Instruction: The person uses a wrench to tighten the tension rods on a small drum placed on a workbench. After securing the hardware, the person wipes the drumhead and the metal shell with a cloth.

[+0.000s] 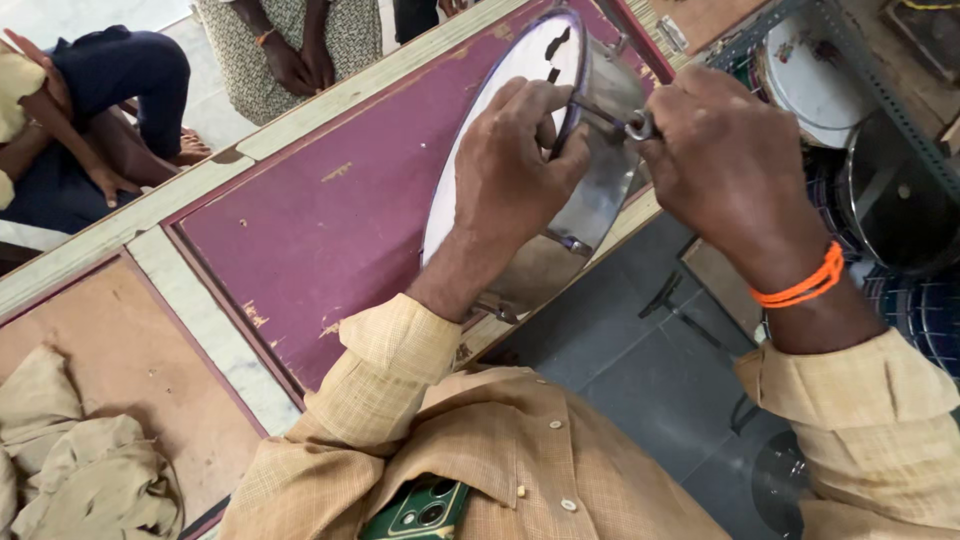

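Observation:
A shiny metal drum [600, 190] with a white drumhead [500, 110] stands on its side on the edge of a maroon panelled surface [340, 200]. My left hand [520, 150] grips the drum's rim over the white head, fingers curled around the hoop. My right hand [720, 160] is closed around a small metal tuning key or bolt [638, 126] fitted on a tension rod at the drum's side. An orange band sits on my right wrist [800, 285].
Other people sit at the top left [100, 110] and top centre [290, 50]. Folded tan cloth [80, 470] lies at the bottom left. More metal drums and a drumhead [810, 70] rest on a rack at right. A phone [420, 510] sits in my shirt pocket.

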